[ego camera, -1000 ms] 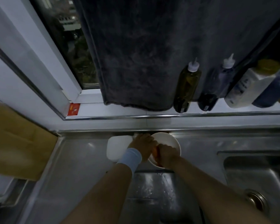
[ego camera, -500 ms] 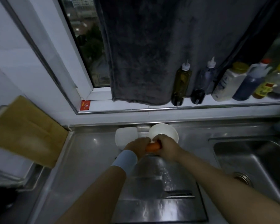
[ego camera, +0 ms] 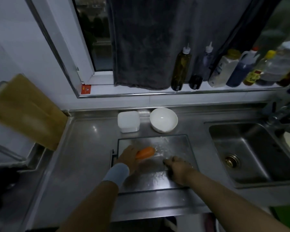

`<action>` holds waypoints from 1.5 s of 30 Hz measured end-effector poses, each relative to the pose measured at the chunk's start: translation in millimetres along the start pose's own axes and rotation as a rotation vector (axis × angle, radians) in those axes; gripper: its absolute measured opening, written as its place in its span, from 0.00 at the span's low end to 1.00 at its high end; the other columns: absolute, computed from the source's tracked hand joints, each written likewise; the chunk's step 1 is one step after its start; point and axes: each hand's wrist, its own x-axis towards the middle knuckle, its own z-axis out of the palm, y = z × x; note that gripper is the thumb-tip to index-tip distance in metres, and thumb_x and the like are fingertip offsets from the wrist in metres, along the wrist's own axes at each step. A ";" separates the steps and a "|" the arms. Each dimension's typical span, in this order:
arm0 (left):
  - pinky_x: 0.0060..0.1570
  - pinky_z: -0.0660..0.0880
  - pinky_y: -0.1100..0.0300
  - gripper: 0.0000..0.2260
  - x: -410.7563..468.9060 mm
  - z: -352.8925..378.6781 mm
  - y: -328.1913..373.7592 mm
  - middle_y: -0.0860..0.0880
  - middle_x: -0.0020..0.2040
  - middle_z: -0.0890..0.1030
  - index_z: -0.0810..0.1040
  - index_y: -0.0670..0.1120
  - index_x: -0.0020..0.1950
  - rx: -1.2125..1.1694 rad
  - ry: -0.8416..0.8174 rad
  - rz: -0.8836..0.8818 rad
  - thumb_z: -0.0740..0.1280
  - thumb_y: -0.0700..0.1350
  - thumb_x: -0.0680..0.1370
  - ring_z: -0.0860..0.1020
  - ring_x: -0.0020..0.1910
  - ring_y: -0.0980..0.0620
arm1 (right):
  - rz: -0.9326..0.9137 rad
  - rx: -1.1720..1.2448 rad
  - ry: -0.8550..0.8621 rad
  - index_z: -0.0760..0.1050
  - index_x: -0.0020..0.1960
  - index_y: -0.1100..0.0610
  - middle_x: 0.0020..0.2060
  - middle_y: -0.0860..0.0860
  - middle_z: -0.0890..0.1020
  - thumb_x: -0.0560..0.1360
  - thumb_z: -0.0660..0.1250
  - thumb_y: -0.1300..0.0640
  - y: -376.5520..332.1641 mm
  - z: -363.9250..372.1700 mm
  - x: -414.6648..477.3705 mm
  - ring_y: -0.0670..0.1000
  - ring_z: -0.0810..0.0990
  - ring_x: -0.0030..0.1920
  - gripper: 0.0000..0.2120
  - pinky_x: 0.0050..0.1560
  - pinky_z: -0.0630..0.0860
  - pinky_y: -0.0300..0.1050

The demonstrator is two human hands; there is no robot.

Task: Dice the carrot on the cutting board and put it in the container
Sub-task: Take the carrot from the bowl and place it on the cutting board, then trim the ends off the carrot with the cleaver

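Observation:
An orange carrot (ego camera: 145, 152) lies on the wet steel cutting board (ego camera: 174, 144) in the middle of the counter. My left hand (ego camera: 128, 157), with a pale blue wristband, grips the carrot's left end. My right hand (ego camera: 178, 168) lies over the dark handle of a knife (ego camera: 169, 173) at the board's right side; the frame does not show whether its fingers curl round the handle. Behind the board stand a white square container (ego camera: 128, 121) and a white bowl (ego camera: 163, 119), both apart from my hands.
A steel sink (ego camera: 251, 153) with a drain lies to the right. Several bottles (ego camera: 181, 67) line the window ledge under a hanging grey towel (ego camera: 141, 47). A wooden board (ego camera: 25, 111) leans against the left wall.
Both hands came back from the white bowl to the cutting board with the carrot. The right hand let go of the carrot and moved right, onto the knife handle.

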 end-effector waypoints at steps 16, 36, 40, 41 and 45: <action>0.59 0.67 0.54 0.14 -23.7 -4.7 -12.7 0.48 0.57 0.70 0.71 0.49 0.64 -0.116 0.282 -0.135 0.63 0.45 0.78 0.69 0.57 0.48 | 0.013 0.264 0.082 0.70 0.64 0.45 0.56 0.54 0.81 0.76 0.60 0.47 17.9 -26.6 -2.4 0.57 0.80 0.52 0.17 0.53 0.76 0.47; 0.63 0.66 0.57 0.26 -7.3 63.9 3.2 0.50 0.65 0.66 0.62 0.50 0.71 -0.146 0.203 -0.153 0.66 0.51 0.76 0.69 0.62 0.49 | -0.028 0.448 0.179 0.76 0.57 0.48 0.46 0.51 0.83 0.77 0.60 0.55 -12.8 -13.2 10.4 0.54 0.80 0.46 0.11 0.47 0.77 0.47; 0.60 0.66 0.60 0.20 -3.4 59.4 6.7 0.50 0.62 0.68 0.68 0.50 0.66 -0.074 0.321 0.059 0.65 0.51 0.76 0.68 0.59 0.51 | -0.019 0.425 0.188 0.76 0.61 0.46 0.50 0.51 0.84 0.77 0.61 0.54 -15.1 -13.9 12.7 0.54 0.81 0.49 0.14 0.46 0.75 0.44; 0.60 0.66 0.61 0.18 -0.8 58.9 7.9 0.50 0.61 0.69 0.69 0.50 0.65 -0.047 0.335 0.104 0.64 0.50 0.76 0.68 0.59 0.51 | -0.017 0.419 0.187 0.76 0.60 0.47 0.50 0.52 0.84 0.77 0.61 0.55 -15.7 -14.2 14.1 0.54 0.81 0.49 0.14 0.47 0.75 0.44; 0.57 0.66 0.63 0.14 9.0 60.5 14.5 0.49 0.58 0.72 0.74 0.49 0.61 -0.004 0.368 0.234 0.65 0.43 0.76 0.70 0.56 0.51 | -0.007 0.404 0.155 0.77 0.60 0.50 0.52 0.54 0.83 0.77 0.60 0.55 -19.6 -16.1 18.5 0.55 0.81 0.50 0.13 0.50 0.77 0.45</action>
